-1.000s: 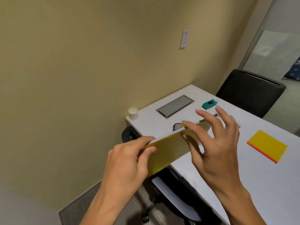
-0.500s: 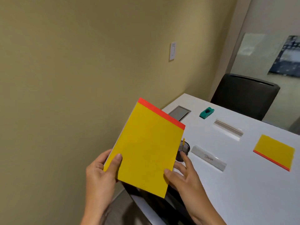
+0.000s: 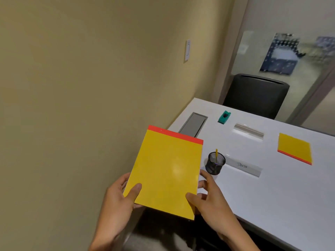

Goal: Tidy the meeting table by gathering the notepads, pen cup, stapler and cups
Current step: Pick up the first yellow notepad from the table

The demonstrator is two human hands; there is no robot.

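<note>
I hold a yellow notepad [image 3: 167,171] with a red top strip, face up, in the air over the table's near left corner. My left hand [image 3: 120,198] grips its lower left corner, thumb on top. My right hand [image 3: 208,198] grips its lower right corner. A black mesh pen cup [image 3: 214,163] with a yellow pen stands on the white table [image 3: 272,196] just right of the pad. A second yellow notepad [image 3: 294,148] lies flat at the far right. A teal stapler [image 3: 224,116] sits near the far edge. No cups are in view.
A clear name plate [image 3: 243,166] reading "DANDA" lies beside the pen cup, another clear plate [image 3: 248,130] behind it. A grey cable hatch [image 3: 193,124] is set in the table's left end. A black chair [image 3: 256,96] stands at the far side. The wall is close on the left.
The notepad went from edge-on to face-up and now sits more level in both hands. The view has swung right, so the white cup at the table's corner is out of sight.
</note>
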